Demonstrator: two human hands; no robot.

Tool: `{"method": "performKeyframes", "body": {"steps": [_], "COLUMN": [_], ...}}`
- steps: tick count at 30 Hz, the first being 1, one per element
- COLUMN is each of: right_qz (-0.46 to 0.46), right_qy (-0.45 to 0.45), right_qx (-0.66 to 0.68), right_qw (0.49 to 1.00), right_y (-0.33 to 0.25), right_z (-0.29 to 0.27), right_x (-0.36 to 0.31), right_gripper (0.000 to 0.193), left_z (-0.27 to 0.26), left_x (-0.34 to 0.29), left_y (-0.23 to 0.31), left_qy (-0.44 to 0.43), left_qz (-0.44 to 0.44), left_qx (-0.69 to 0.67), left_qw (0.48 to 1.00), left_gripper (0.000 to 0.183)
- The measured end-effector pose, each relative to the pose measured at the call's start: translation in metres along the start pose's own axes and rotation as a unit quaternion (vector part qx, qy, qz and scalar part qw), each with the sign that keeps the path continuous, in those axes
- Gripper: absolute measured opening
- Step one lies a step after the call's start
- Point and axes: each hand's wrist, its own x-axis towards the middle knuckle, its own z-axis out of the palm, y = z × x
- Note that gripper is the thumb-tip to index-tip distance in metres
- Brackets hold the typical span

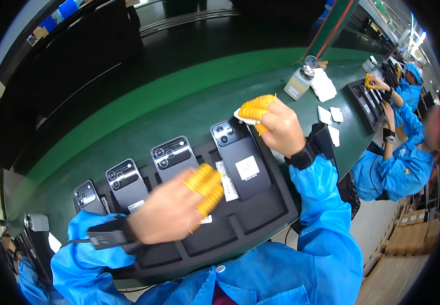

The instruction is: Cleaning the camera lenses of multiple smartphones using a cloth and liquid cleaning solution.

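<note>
Hanging blurred over the near side of the black tray [207, 240] with the left hand [171, 208], being unable to tell, for the blur, whether grasping anything; pinching a white pad [244, 120] in the yellow-sheathed fingers of the right hand [281, 124], against or just above the far right corner of the rightmost phone [243, 152]; showing that phone at the tray's right end, in a row with three other dark phones [178, 160]; apparently wiping its camera end; probably calling next for light, even pressure; beyond, carrying a clear bottle [298, 85] and white cloths [323, 84] toward the green bench [169, 120]'s far edge, with loose white pads [324, 115] nearer its right edge; farther right, showing a second tray [359, 113], a co-worker in blue [400, 170] with hands at it, and cardboard boxes [408, 239] past the bench.
</note>
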Motion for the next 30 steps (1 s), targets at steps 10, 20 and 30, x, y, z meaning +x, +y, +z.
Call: {"method": "performKeyframes", "body": {"steps": [10,20,30], "right_qz": [-0.180,-0.139,-0.127], "right_qy": [-0.065,-0.103,-0.098], "right_qx": [-0.028,-0.040,-0.046], "right_qw": [0.981,0.984,0.986], "right_y": [-0.029,-0.041,-0.046], "right_z": [0.018,0.016,0.017], "right_x": [0.014,0.018,0.019], "right_gripper": [0.026,0.033,0.033], "left_z": [0.066,0.065,0.065], "left_x": [0.030,0.031,0.029], "left_y": [0.017,0.013,0.013], "left_qy": [0.073,0.102,0.096], "left_qz": [0.044,0.032,0.042], "left_qx": [-0.161,-0.190,-0.216], "left_qw": [0.983,0.976,0.971], "left_gripper": [0.060,0.051,0.052]}}
